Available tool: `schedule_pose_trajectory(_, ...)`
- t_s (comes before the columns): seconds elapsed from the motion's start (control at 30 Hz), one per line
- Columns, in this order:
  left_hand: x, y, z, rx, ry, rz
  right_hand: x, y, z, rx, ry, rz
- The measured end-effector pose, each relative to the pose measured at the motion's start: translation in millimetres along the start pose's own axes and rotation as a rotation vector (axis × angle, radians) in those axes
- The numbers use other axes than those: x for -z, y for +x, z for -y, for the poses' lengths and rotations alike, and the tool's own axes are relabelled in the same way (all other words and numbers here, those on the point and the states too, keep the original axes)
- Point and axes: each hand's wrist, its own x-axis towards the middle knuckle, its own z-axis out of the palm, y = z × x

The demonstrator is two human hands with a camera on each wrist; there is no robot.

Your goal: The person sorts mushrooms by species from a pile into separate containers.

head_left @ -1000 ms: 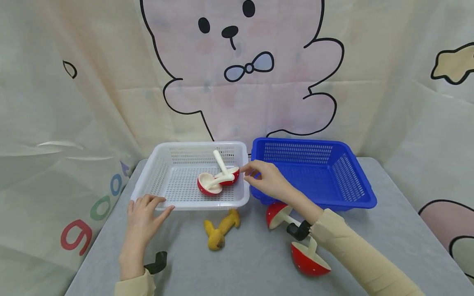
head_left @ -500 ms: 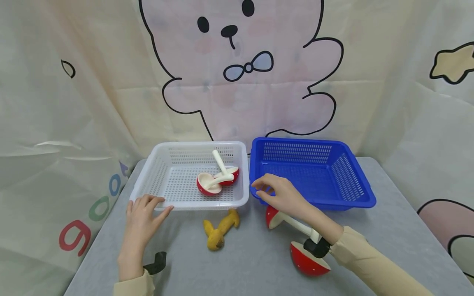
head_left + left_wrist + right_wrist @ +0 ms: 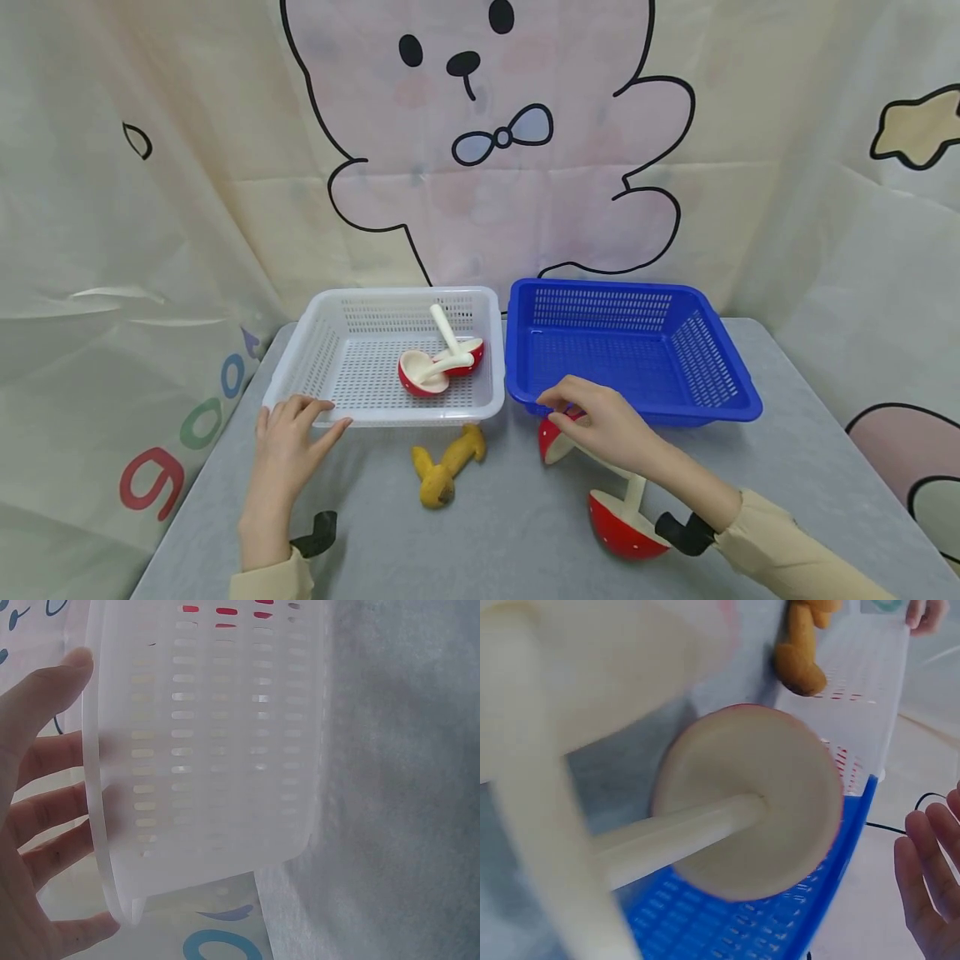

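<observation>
My left hand (image 3: 288,437) rests at the front-left rim of the white basket (image 3: 375,416). Its fingers reach over the rim in the left wrist view, loosely spread. Two red-capped toy mushrooms (image 3: 425,375) lie inside that basket, one across the other. Above the table my right hand (image 3: 611,421) hovers with loosely bent fingers, holding nothing. Beneath it is a toy mushroom (image 3: 553,443) with a red dotted cap, its stem partly hidden by the hand. Another toy mushroom (image 3: 624,533) lies nearer me, close to the right wrist.
The blue basket (image 3: 622,367) stands right of the white one, behind the loose mushrooms. A knobbly yellow piece like ginger root (image 3: 447,467) lies in front of the white basket. A printed cloth (image 3: 487,225) hangs behind the grey table (image 3: 420,558).
My right hand has moved from the white basket's right end, rightward and back toward me, to above the rear loose mushroom. The left hand has stayed put.
</observation>
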Motion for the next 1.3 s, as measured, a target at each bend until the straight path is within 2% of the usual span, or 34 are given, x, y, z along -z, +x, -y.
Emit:
schedule_pose_trajectory(0.3, 0.6, -0.4, -0.6, 0.006, -0.004, 0.005, -0.7, -25, -15, 0.069, -0.110, -0.062)
schedule_pose_trajectory(0.53, 0.3, 0.0, 0.7, -0.003, 0.009, -0.002, -2.2, -40, -26, 0.047, -0.130, -0.052)
schedule_pose_trajectory(0.83, -0.4, 0.1, -0.4, 0.003, -0.004, 0.006, -6.3, -60, -40, 0.068, -0.159, -0.064)
schedule_pose_trajectory(0.93, -0.5, 0.1, -1.0, 0.006, -0.003, 0.007, -7.7, -66, -47, 0.119, -0.190, -0.083)
schedule_pose_trajectory(1.17, 0.7, 0.4, -2.2, 0.008, -0.007, 0.007, -11.6, -77, -64, 0.326, -0.237, -0.174)
schedule_pose_trajectory(1.3, 1.1, -0.2, -2.4, 0.015, -0.005, 0.015, -13.4, -84, -74, 0.393, -0.256, -0.187)
